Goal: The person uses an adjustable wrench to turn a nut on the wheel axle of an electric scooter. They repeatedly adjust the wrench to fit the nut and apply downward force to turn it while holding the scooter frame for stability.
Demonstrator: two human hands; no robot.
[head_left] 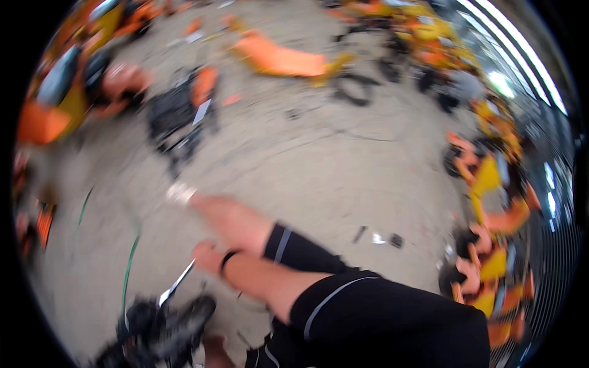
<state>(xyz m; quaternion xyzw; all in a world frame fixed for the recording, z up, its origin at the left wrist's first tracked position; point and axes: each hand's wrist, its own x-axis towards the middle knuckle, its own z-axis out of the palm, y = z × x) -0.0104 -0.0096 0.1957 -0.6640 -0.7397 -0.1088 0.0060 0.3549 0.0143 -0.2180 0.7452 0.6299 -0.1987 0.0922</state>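
A slim silver hand tool [175, 283], like a wrench, is gripped by my right hand [207, 256], which has a black band at the wrist. Its far end reaches down to a black mechanical assembly [162, 331] at the lower left. Behind that forearm stretches a bare limb, apparently my leg [236, 222], with something white and sock-like [181, 194] at its end. Low in the picture, a blurred patch of skin [216, 354] shows beside the assembly. I cannot make out my left hand anywhere. Motion blur smears the whole picture.
A black machine part [178, 116] lies on the concrete floor [294, 178], near an orange-yellow curved panel [282, 56] and a black ring [356, 89]. Orange and yellow machines line the right side [491, 264]. A green cord [129, 270] runs at left; small scraps [378, 238] lie right of centre.
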